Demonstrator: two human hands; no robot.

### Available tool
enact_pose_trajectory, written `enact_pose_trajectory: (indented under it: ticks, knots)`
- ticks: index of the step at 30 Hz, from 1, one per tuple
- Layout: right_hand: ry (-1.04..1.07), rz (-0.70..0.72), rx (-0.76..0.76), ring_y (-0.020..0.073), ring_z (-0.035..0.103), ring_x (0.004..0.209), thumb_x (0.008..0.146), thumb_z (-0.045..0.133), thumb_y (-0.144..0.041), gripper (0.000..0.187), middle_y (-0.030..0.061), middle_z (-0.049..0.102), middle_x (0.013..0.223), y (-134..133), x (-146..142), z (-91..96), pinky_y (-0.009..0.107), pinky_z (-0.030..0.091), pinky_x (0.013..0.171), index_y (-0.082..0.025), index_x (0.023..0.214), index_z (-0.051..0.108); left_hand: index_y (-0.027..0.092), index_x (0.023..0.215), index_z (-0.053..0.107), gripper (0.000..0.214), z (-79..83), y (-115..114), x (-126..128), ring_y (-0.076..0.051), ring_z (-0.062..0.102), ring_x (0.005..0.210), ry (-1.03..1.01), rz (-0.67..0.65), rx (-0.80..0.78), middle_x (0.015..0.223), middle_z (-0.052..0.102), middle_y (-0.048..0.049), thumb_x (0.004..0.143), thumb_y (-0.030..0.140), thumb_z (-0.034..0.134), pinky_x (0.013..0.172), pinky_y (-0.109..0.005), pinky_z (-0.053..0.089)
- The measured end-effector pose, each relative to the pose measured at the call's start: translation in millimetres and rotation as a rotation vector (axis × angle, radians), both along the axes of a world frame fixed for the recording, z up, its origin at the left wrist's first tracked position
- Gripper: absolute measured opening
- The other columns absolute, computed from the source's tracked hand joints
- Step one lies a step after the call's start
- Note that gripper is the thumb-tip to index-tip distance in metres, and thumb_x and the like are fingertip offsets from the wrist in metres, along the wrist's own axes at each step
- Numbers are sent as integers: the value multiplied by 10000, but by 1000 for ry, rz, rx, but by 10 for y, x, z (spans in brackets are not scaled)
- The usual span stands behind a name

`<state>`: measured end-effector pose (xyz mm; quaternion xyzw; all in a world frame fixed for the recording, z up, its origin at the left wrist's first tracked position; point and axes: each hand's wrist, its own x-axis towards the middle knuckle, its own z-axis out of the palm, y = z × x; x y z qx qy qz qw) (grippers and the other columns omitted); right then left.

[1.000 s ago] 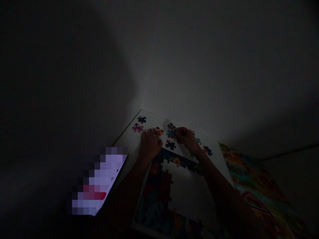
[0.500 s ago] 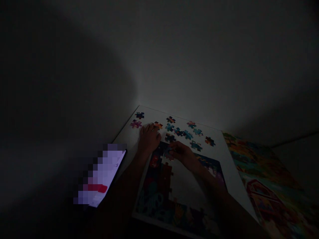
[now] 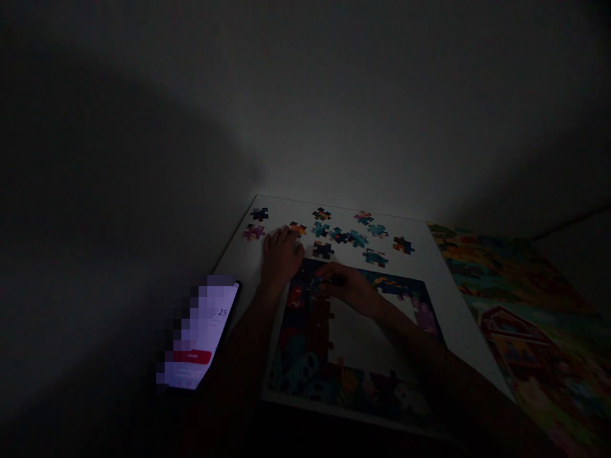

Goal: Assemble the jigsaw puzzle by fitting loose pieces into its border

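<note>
A partly assembled jigsaw puzzle (image 3: 317,331) lies on a white table, its dark sea-themed border around a bare white middle. My right hand (image 3: 351,287) is over its upper left part, thumb and fingers pinching a small puzzle piece (image 3: 317,282) against the puzzle; the fingers partly cover it. Just beyond the puzzle's upper left corner, my left hand (image 3: 281,257) lies on the table with its fingers stretched out. Its fingertips are at an orange puzzle piece (image 3: 298,228), partly hidden. A purple piece (image 3: 254,232) lies to the left of that hand.
Several loose puzzle pieces (image 3: 357,238) are spread along the table's far side (image 3: 286,207), by the wall. A lit phone (image 3: 200,337) stands at the left, partly pixelated. Colourful farm pictures (image 3: 506,324) lie along the right side. The room is dim.
My right hand has brought the puzzle piece slightly left and down onto the puzzle's upper left part. My left hand stays on the table. The view has shifted a little.
</note>
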<state>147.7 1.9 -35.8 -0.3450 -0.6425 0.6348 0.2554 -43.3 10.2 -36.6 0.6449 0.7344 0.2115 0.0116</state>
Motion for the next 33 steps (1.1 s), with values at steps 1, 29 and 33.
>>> enact_pose_trajectory:
  ticks: [1,29,33]
  knots:
    - [-6,2,6,162,658,722,750,744,-361,290,1,665,816,-1,0,-9,308,545,668,-235,989,640,250,1292,579,393,1,0,0,-253,406,1393,0,1,-2,1475,503,-67,926,281,441,1185,-496,252]
    - [-256,17,529,228,654,852,853,607,-310,205,66,676,966,-5,40,-71,371,525,767,-280,1044,675,247,1262,596,338,181,-205,0,-165,516,1278,24,-38,58,1375,593,-32,945,225,480,1144,-367,350]
    - [-264,20,571,228,647,902,864,597,-297,201,68,670,995,-15,42,-54,385,516,821,-271,1051,666,228,1247,619,330,280,-494,32,-232,506,1291,82,-16,21,1363,594,-75,951,272,480,1156,-461,326]
